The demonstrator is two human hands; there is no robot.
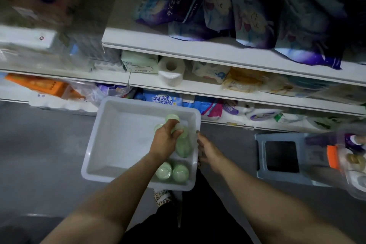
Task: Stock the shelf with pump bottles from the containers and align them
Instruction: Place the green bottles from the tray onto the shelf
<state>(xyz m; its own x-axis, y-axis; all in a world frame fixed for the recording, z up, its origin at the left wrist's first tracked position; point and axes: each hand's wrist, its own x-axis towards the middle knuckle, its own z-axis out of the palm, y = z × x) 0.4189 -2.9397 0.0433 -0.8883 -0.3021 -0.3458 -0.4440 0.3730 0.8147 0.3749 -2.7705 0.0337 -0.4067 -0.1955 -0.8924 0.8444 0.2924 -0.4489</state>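
A white plastic bin (111, 125) sits on the floor in front of the shelves. Several pale green pump bottles lie along its right side. My left hand (165, 137) reaches into the bin and is closed around one green bottle (183, 145) near the right wall. Two more green bottles (172, 172) lie at the bin's near right corner. My right hand (206, 149) rests on the bin's right rim with its fingers apart and holds nothing. The white shelf (198, 49) rises above the bin.
The shelves hold purple packs (217, 10), a toilet roll (171, 72), tissue packs and detergent bags. A grey-blue stool (281, 158) stands on the floor to the right. A second clear container (354, 166) with bottles is at the far right edge. Grey floor lies to the left.
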